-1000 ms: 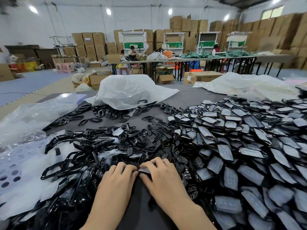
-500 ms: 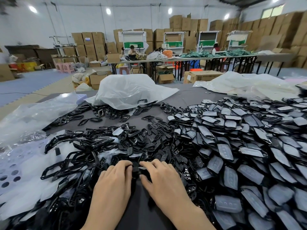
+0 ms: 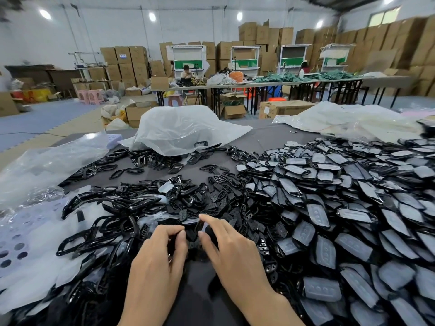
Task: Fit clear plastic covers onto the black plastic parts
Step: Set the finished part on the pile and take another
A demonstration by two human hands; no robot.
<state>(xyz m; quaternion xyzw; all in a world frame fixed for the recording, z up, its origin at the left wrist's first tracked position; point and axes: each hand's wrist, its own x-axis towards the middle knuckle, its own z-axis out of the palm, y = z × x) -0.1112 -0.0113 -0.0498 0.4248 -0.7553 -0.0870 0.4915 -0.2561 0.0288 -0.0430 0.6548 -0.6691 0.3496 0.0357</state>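
Left hand and right hand both pinch a black part with curled fingers; covered parts lie piled right.

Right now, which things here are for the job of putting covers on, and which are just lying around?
For the job: left hand and right hand holding a black part; pile of bare black parts; heap of covered parts.

Just lying about: white plastic bag; cardboard boxes; pink stools; far tables.
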